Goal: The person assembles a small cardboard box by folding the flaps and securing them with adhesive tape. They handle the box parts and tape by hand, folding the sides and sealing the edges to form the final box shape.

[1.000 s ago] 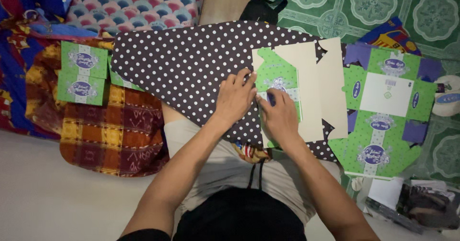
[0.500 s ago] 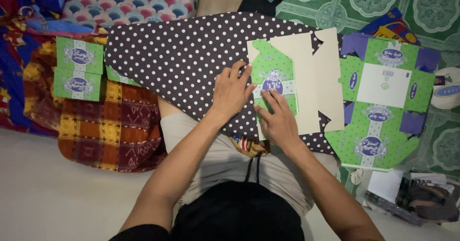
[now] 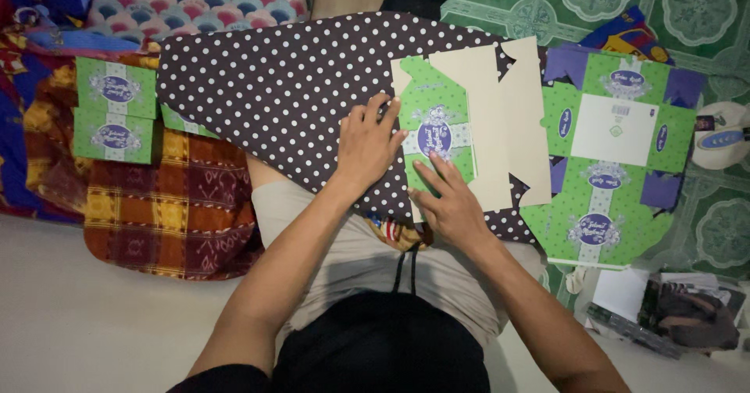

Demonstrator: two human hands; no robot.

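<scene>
Both hands flat on a half-folded green carton blank [image 3: 437, 131] on the polka-dot board [image 3: 273, 88]. Left hand [image 3: 366, 144] fingertips at its left edge; right hand [image 3: 445, 201] fingers on the purple oval. Flat blanks [image 3: 613, 155] lie beyond the right fingertips.

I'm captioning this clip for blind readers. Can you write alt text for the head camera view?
Both hands, left hand and right hand, press a green folded cardboard box blank on a polka-dot board across the person's lap. Flat green blanks lie right, folded ones left.
</scene>
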